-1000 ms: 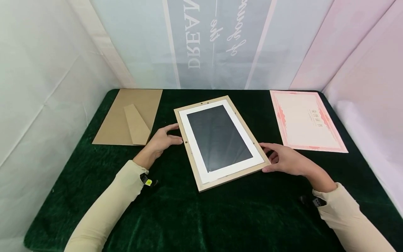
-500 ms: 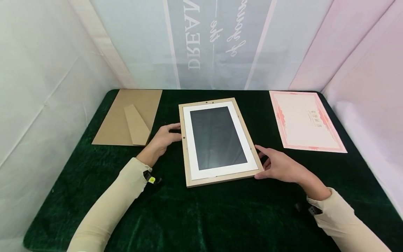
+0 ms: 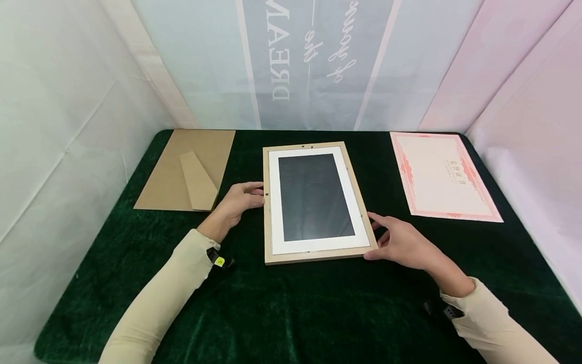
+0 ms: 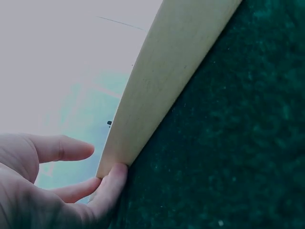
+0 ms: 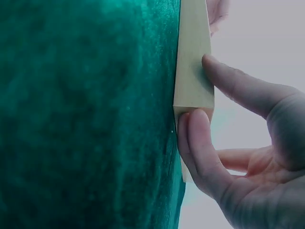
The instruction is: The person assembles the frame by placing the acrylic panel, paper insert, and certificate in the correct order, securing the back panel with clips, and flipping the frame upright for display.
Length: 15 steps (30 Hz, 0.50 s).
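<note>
A light wooden picture frame (image 3: 320,257) lies back side up in the middle, with a white mat (image 3: 318,246) around a dark pane (image 3: 316,197). At its left edge is my left hand (image 3: 235,205); in the left wrist view the fingertips (image 4: 116,172) touch the wooden side while the thumb stands apart from it. My right hand (image 3: 402,242) pinches the near right corner. The right wrist view has its thumb (image 5: 212,67) on one side of that corner and fingers (image 5: 199,125) on the adjoining side.
Left of the frame lies a brown backing board (image 3: 159,184) with a stand leg (image 3: 197,182) on it. A pink-bordered certificate (image 3: 436,172) lies at the back right. Dark green velvet (image 3: 291,313) covers the table, and printed cloth (image 3: 218,60) hangs behind it.
The picture frame has turned until its near edge runs almost straight across. My right hand has moved left and nearer with its corner; my left hand has shifted slightly, staying at the left edge.
</note>
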Each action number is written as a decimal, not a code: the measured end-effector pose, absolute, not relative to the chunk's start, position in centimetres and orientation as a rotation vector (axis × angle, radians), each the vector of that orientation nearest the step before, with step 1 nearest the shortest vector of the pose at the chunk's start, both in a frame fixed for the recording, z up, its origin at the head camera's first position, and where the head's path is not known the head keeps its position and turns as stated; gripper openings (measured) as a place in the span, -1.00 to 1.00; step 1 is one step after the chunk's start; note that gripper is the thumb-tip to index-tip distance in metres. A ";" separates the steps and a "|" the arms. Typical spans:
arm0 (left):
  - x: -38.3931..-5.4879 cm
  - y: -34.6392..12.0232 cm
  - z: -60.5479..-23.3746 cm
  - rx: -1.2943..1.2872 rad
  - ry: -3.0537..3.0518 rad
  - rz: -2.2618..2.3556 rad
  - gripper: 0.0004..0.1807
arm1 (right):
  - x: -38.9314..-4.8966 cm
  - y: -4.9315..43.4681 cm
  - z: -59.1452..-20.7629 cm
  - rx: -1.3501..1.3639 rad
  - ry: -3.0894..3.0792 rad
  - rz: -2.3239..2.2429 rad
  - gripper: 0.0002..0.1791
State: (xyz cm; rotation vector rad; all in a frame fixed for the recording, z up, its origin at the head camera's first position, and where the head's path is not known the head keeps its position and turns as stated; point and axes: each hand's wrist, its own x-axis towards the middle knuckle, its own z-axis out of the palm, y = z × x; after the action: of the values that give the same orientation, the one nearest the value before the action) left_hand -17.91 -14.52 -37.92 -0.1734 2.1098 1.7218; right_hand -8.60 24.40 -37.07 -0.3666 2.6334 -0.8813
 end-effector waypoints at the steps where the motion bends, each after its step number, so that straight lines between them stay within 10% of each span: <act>1: -17.9 -14.5 -37.9 -0.172 2.105 1.726 -0.42 | -8.6 24.4 -37.1 -0.359 2.647 -0.870 0.15; 15: -18.0 -14.0 -38.3 -0.114 2.290 1.573 -0.31 | -9.3 24.0 -36.8 -0.308 2.718 -0.830 0.12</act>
State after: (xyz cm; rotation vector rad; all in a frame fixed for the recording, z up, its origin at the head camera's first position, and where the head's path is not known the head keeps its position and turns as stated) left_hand -18.05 -13.99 -38.29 -0.1141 2.2901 1.5731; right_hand -9.26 23.99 -36.84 -0.3076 2.7175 -0.8302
